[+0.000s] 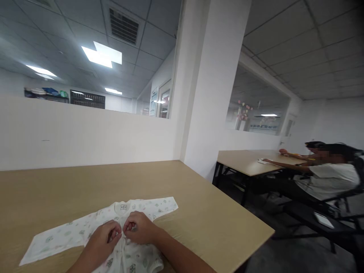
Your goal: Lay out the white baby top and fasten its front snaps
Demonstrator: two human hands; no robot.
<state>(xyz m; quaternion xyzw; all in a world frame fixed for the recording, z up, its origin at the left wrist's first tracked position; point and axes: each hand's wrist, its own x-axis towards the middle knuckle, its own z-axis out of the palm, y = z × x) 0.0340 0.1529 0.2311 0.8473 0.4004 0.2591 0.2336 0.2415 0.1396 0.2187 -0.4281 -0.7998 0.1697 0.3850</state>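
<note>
A small white long-sleeved baby shirt (96,220) with a pale green and pink print lies spread on the table, its neck facing away from me and both sleeves stretched outward. Over the middle of its front, just below the collar, my left hand (104,239) and my right hand (139,227) nearly meet. Each hand pinches the shirt along its front opening with thumb and fingers. The fingertips hide what exactly lies between them. The shirt's lower part runs out of view at the bottom edge.
The wooden table (71,182) reaches a white wall (85,136) and a pillar (213,83). Its right edge slants toward me. At right, people (327,174) sit at another table (241,161). A black chair (313,216) with a white flat object on it stands nearer.
</note>
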